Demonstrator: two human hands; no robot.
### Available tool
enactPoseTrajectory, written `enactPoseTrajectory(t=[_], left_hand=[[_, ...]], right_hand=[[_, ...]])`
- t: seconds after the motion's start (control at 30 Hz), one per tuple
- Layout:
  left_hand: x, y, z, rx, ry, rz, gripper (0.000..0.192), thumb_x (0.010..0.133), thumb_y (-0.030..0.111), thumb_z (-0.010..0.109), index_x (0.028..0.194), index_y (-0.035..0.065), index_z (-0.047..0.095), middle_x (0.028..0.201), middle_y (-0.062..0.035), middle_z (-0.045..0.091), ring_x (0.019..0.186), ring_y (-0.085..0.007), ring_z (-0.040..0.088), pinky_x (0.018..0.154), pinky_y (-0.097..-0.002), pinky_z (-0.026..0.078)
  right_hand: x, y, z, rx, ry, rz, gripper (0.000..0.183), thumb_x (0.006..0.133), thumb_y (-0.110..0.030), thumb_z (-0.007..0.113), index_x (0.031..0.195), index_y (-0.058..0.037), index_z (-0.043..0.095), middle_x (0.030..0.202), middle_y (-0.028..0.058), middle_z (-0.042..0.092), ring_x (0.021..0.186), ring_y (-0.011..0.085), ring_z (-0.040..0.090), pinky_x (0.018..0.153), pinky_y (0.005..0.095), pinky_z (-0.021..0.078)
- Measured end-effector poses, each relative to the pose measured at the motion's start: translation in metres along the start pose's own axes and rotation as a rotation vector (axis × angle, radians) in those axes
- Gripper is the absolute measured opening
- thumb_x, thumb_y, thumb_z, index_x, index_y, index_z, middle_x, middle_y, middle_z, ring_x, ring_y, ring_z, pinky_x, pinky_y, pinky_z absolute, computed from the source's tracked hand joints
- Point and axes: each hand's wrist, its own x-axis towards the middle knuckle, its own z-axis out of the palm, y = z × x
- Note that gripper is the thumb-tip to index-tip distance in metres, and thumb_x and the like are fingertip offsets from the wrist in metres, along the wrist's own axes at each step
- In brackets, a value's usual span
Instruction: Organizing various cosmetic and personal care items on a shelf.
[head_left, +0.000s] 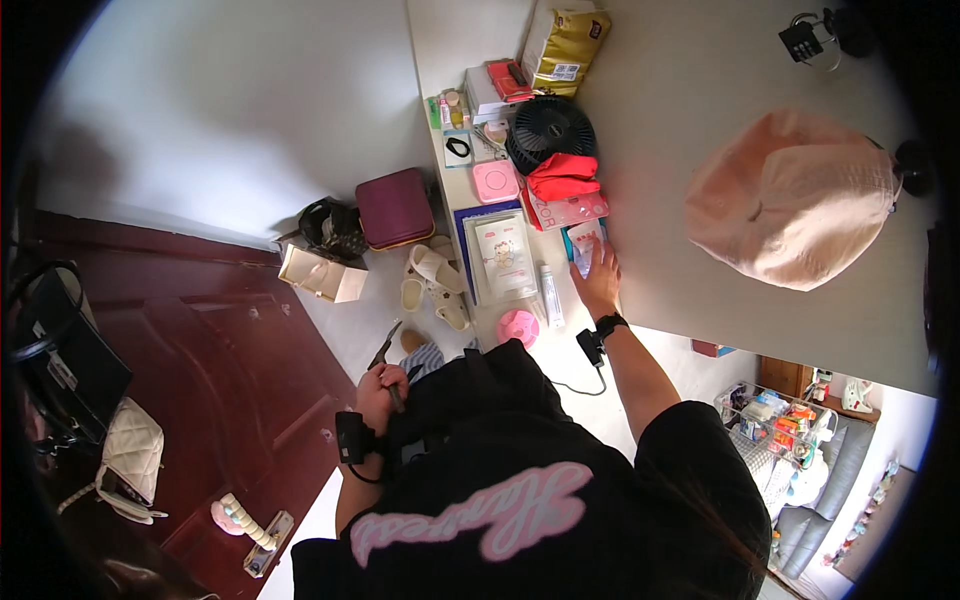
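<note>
My left hand (382, 388) is closed around a dark, slim tool (385, 343); its pointed end sticks out above the fist, and its kind is unclear. My right hand (599, 283) rests with spread fingers on a small white packet (585, 240) at the right edge of a narrow white shelf. Beside it lie a white tube (551, 296), a stack of flat packets with a cartoon print (505, 257) and a round pink case (517, 328). Above the hand are a pink and red package (570, 210) and a folded red cloth (564, 177). Both wrists wear black straps with a device.
Farther up the shelf stand a black fan (553, 129), a pink square box (496, 181) and a gold pack (571, 45). A maroon case (395, 208), pale clogs (435, 270) and a paper bag (322, 274) are on the floor. A pink cap (791, 199) hangs at right; a dark red door (217, 360) stands at left.
</note>
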Motion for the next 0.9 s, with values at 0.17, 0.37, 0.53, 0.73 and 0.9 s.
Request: enactPoseTrajectory(t=[0.17,0.37,0.53,0.73,0.9], left_hand=[[0.005,0.006,0.0,-0.004,0.033,-0.02,0.027,0.084,0.014,0.04,0.059,0.0085,0.032,0.047,0.0011,0.029,0.036,-0.0101,0.03,0.033,-0.0217,0.029],[0.011,0.012,-0.002,-0.007,-0.011,-0.003,0.027,0.084,0.014,0.04,0.059,0.0087,0.032,0.047,0.0015,0.029,0.036,-0.01,0.03,0.034,-0.0217,0.028],[0.009,0.012,0.001,0.028,-0.007,0.006,0.028,0.085,0.016,0.04,0.059,0.0087,0.032,0.047,0.0013,0.029,0.037,-0.01,0.03,0.035,-0.022,0.029],[0.009,0.017,0.002,0.029,0.007,0.019,0.026,0.085,0.016,0.04,0.061,0.0081,0.033,0.048,0.001,0.03,0.037,-0.0104,0.03,0.035,-0.0221,0.029],[0.009,0.021,0.0,0.038,-0.015,0.025,0.025,0.085,0.016,0.04,0.062,0.0078,0.034,0.048,0.0009,0.031,0.037,-0.0106,0.031,0.035,-0.0221,0.03]], right_hand=[[0.001,0.0,0.007,0.045,0.006,-0.074,0.064,0.073,-0.027,0.058,0.128,-0.016,0.027,0.127,0.0127,0.032,0.115,0.0314,0.034,0.09,0.0467,0.0331],[-0.002,0.006,0.011,0.024,0.02,-0.02,0.061,0.074,-0.024,0.058,0.127,-0.0148,0.029,0.127,0.0129,0.032,0.115,0.0333,0.034,0.091,0.0466,0.0319],[0.004,0.0,0.006,-0.022,0.067,-0.066,0.059,0.071,-0.015,0.056,0.125,-0.0131,0.032,0.127,0.0137,0.033,0.115,0.034,0.035,0.092,0.0456,0.0327],[0.013,0.0,-0.003,0.03,0.151,-0.143,0.058,0.068,-0.007,0.053,0.123,-0.0139,0.035,0.118,0.0128,0.043,0.103,0.0342,0.046,0.083,0.0415,0.0421],[0.015,0.008,-0.019,0.056,0.083,-0.111,0.045,0.074,-0.004,0.049,0.116,-0.0163,0.042,0.112,0.0085,0.049,0.092,0.0316,0.053,0.076,0.0387,0.0472]])
